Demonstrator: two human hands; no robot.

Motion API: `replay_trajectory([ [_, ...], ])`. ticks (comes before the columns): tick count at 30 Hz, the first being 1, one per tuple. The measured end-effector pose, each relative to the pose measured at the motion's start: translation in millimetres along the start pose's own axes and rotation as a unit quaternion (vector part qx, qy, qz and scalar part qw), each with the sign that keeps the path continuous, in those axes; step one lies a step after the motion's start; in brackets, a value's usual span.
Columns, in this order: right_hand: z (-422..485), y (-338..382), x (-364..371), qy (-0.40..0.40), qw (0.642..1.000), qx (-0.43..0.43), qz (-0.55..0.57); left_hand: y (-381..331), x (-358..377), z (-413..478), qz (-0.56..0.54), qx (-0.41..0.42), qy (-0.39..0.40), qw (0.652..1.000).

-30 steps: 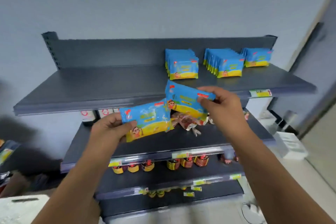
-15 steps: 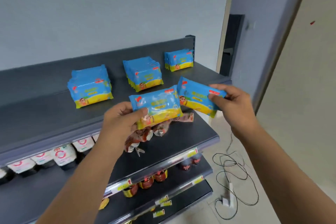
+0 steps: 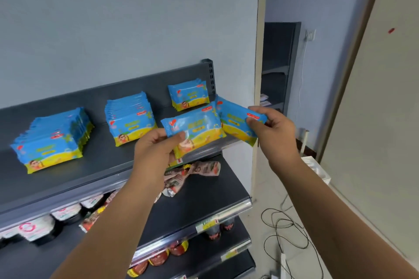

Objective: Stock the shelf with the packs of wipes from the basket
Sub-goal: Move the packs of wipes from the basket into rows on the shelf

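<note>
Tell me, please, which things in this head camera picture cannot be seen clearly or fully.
- Basket: not in the head view at all.
- Left stack of wipes: how many packs, too tightly stacked to count.
- Pack in the left hand: its lower left corner is covered by the left hand.
- Price label on the lower shelf edge: print too small.
- Jars below: tops hidden by the shelf above.

On the top shelf (image 3: pixel 95 165) I see three stacks of packs: one at left (image 3: pixel 52 142), one in the middle (image 3: pixel 130 118), one at the right rear (image 3: pixel 189 96). Before them my left hand (image 3: pixel 156 149) and right hand (image 3: pixel 272 129) each hold a pack, side by side. Jars (image 3: pixel 179 248) stand on lower shelves.
</note>
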State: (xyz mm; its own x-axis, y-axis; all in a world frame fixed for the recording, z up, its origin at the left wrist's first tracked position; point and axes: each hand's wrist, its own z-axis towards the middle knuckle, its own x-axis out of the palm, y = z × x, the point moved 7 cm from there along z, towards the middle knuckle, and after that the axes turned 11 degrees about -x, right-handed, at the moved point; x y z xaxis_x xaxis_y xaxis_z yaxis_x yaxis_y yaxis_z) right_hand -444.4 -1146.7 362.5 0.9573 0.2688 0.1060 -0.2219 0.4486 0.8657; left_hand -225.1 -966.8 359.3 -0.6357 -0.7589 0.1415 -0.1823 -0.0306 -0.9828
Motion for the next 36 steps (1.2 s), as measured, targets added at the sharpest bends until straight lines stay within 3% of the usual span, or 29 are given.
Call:
replay_trajectory([
  [7, 37, -21, 2, -0.002, 1.000, -0.020, -0.013, -8, 24, 48, -0.018, 0.001, -0.025, 1.000],
  [15, 103, -42, -9, 0.030, 0.994, -0.008, -0.109, -10, 62, 136, 0.053, 0.045, -0.115, 0.991],
  [21, 145, -53, 28, 0.098, 0.990, -0.025, -0.100, -4, 67, 192, 0.112, 0.069, -0.130, 0.983],
  [30, 179, -80, 103, 0.219, 0.970, -0.028, -0.098, 9, 51, 237, 0.181, 0.046, -0.238, 0.953],
  [36, 187, -98, 140, 0.296, 0.944, -0.020, -0.145, 11, 52, 249, 0.148, 0.027, -0.226, 0.962],
])
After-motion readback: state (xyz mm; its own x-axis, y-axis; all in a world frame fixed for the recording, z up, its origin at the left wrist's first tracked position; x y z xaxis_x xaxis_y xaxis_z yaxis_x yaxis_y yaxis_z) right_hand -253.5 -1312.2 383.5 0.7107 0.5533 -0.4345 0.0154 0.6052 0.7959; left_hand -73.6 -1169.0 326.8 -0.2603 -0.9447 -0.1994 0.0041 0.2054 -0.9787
